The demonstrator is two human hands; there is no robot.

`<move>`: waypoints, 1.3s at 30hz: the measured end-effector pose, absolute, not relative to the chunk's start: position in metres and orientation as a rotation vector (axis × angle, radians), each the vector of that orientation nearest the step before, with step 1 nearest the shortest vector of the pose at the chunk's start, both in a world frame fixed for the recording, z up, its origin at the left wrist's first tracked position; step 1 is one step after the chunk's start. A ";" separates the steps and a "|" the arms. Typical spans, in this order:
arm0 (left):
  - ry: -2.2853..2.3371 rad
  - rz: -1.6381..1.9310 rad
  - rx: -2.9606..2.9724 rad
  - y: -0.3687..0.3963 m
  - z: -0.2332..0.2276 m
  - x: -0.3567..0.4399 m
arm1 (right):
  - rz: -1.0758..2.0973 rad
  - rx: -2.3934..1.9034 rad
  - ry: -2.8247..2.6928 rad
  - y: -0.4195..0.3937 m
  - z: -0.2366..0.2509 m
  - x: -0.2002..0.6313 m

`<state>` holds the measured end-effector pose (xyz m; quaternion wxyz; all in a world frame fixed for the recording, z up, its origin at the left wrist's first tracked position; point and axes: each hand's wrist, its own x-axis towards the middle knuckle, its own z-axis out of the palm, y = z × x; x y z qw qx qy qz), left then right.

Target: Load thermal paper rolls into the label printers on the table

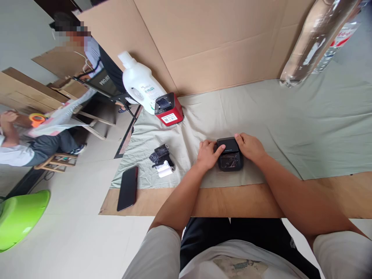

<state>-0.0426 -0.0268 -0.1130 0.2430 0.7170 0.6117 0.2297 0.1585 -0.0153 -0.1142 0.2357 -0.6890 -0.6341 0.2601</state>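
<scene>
Black printer held between both hands on the bench.

The small black printer (pixel 229 155) stood on the grey-green cloth (pixel 290 116) near the bench (pixel 232 201) front edge. It was clasped by the left hand (pixel 207 154) and right hand (pixel 250 146), each grip closed on a side, the left thumb laid on its top. The step was judged to be handling of the lid; a steady hold would be called for next. A paper roll (pixel 165 169), black wrapper (pixel 159 154), phone (pixel 128 188), red printer (pixel 169 109) and white jug (pixel 141 83) lay well apart to the left, obstructing nothing.
</scene>
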 end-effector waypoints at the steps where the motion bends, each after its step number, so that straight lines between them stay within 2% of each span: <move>1: 1.656 0.599 1.956 -0.028 -0.111 -0.042 | 0.710 -1.890 -1.804 -0.017 -0.112 0.158; 8: 1.158 0.763 1.352 -0.033 -0.099 -0.047 | 0.792 -1.622 -1.712 -0.026 -0.109 0.153; 14: 1.054 0.793 1.115 -0.031 -0.103 -0.047 | 1.365 -1.284 -1.582 -0.024 -0.113 0.155; 16: 1.058 0.785 1.125 -0.030 -0.105 -0.047 | 1.454 -1.230 -1.572 -0.023 -0.113 0.156; 30: 1.036 0.824 1.048 -0.025 -0.108 -0.047 | 1.448 -1.239 -1.421 -0.021 -0.120 0.153; 39: 0.997 1.047 0.787 -0.020 -0.114 -0.047 | 1.724 -1.311 -1.065 -0.020 -0.111 0.142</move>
